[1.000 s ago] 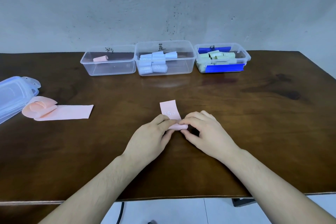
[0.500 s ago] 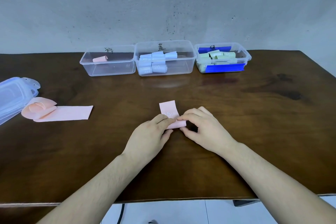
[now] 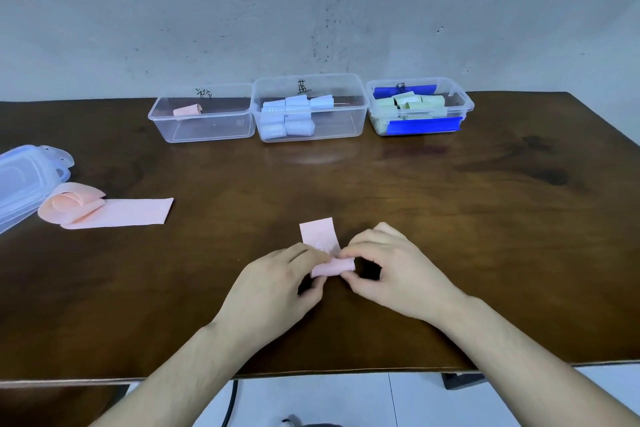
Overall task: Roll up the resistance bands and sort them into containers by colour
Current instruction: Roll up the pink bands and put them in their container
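Both hands, left hand (image 3: 277, 284) and right hand (image 3: 394, 270), are pinching a pink band (image 3: 327, 253); beyond it, the left tub (image 3: 204, 121) is holding one pink roll (image 3: 187, 110), the middle tub (image 3: 311, 107) blue rolls (image 3: 287, 118), the right tub (image 3: 420, 107) green rolls (image 3: 405, 104).

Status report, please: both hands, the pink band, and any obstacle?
Left hand and right hand both pinch the pink rubber resistance band, mostly rolled, short tail flat. Clear plastic container with one pink roll waits. Nothing in the way.

Dark wooden table (image 3: 450, 253). On it: three clear tubs (image 3: 204, 121) at back, stacked lids (image 3: 20, 184) at left, loose pink band (image 3: 114, 217), half-rolled pink band (image 3: 320, 236).
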`<state>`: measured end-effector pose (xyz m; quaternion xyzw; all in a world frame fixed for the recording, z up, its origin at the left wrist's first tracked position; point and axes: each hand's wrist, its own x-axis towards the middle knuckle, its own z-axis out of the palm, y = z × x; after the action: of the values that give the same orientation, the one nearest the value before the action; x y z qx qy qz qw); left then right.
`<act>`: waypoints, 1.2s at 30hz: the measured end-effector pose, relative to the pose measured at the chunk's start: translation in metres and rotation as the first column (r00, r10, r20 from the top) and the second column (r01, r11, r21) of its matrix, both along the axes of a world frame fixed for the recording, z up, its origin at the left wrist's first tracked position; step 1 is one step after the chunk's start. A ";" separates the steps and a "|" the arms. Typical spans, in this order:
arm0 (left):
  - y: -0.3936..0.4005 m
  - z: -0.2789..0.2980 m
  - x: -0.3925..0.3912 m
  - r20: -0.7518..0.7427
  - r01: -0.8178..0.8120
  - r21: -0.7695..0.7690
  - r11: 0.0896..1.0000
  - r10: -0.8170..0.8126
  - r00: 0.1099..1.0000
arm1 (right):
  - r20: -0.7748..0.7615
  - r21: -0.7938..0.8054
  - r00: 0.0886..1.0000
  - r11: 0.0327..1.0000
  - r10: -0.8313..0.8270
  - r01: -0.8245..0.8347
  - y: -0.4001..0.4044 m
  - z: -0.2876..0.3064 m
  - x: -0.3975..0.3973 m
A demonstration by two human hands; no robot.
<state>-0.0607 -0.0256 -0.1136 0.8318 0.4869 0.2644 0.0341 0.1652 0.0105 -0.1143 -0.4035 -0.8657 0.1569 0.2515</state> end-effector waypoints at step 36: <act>0.017 -0.002 0.001 -0.069 -0.192 -0.017 0.981 0.191 0.979 | 0.030 -0.038 0.997 0.996 -0.077 0.079 0.031 0.002 -0.011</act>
<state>-0.0597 -0.0081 -0.1154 0.7891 0.5686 0.2325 0.0019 0.1547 0.0411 -0.1126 -0.4440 -0.8495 0.1581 0.2372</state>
